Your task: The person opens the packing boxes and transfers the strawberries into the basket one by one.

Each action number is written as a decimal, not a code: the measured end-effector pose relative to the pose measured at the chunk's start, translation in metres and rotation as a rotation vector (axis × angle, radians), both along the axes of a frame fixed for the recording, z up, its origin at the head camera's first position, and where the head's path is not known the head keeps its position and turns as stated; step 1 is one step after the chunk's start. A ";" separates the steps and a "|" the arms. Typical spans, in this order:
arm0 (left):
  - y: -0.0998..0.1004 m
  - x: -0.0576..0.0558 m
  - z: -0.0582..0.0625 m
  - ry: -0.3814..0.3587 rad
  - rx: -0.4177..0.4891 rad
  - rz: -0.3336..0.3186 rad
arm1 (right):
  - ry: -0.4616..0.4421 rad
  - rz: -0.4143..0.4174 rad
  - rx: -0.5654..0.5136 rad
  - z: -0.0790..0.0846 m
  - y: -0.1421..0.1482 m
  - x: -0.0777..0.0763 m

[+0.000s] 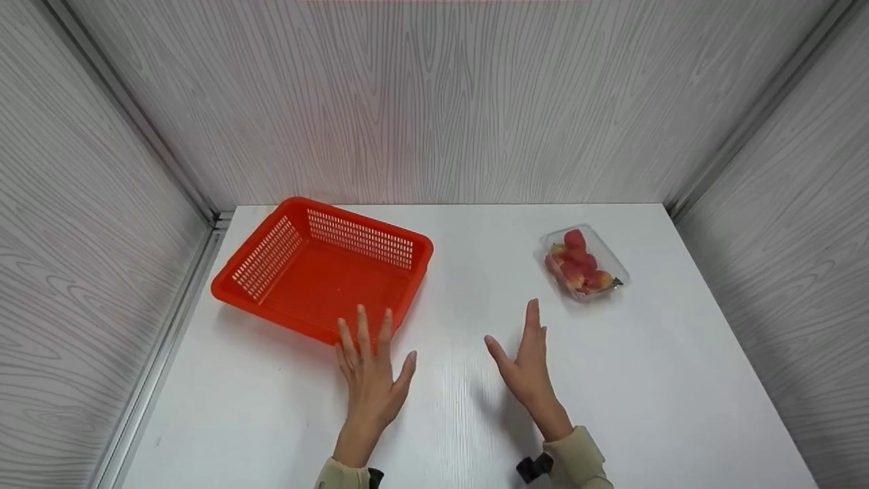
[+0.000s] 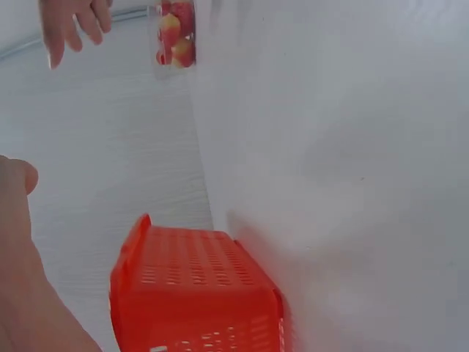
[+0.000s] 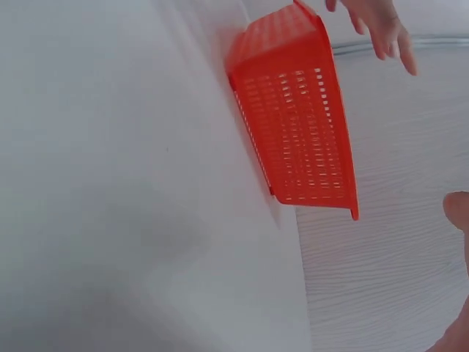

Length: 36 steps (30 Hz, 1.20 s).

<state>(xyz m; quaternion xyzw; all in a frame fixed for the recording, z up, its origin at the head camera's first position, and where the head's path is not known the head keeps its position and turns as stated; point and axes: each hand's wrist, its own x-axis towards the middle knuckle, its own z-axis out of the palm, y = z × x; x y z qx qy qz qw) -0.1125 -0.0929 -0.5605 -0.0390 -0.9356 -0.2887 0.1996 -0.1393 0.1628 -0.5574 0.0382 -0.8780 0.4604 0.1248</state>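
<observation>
My left hand [image 1: 372, 390] is held with its fingers spread and straight, and its fingertips overlap the near rim of a red plastic basket [image 1: 326, 329] in the head view. That basket has slotted side walls and a bare floor. To the right, my right hand [image 1: 533, 370] is held with straight fingers and the thumb apart, holding nothing. Beyond it sits a clear plastic box [image 1: 609, 261] of red and yellow fruit [image 1: 577, 261], perhaps strawberries. In the left wrist view the fruit [image 2: 176, 37] shows at the top, near the other hand.
A white table [image 1: 448, 435] carries the basket at the left and the box at the right. Grey wood-grain panels close it in at the back [image 1: 448, 102], the left [image 1: 81, 238] and the right [image 1: 781, 224]. A metal strip [image 1: 163, 360] runs along the left edge.
</observation>
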 end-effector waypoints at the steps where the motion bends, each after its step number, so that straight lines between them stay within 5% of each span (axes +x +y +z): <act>1: -0.004 -0.002 -0.001 0.007 0.054 0.015 | -0.026 -0.011 -0.074 -0.001 -0.003 -0.002; 10: -0.042 -0.019 -0.006 0.047 0.662 0.201 | -0.125 -0.052 -0.602 -0.010 -0.043 -0.025; 17: -0.064 -0.029 -0.005 -0.061 1.131 0.242 | -0.229 -0.029 -0.717 -0.013 -0.078 -0.040; 22: -0.071 -0.033 0.004 -0.121 1.236 0.268 | -0.277 0.011 -0.748 -0.018 -0.097 -0.051; 28: -0.075 -0.041 0.003 0.029 1.354 0.165 | -0.360 0.102 -0.775 -0.022 -0.120 -0.054; 36: -0.073 -0.043 -0.004 0.002 1.340 0.181 | -0.401 0.261 -0.830 -0.020 -0.156 -0.050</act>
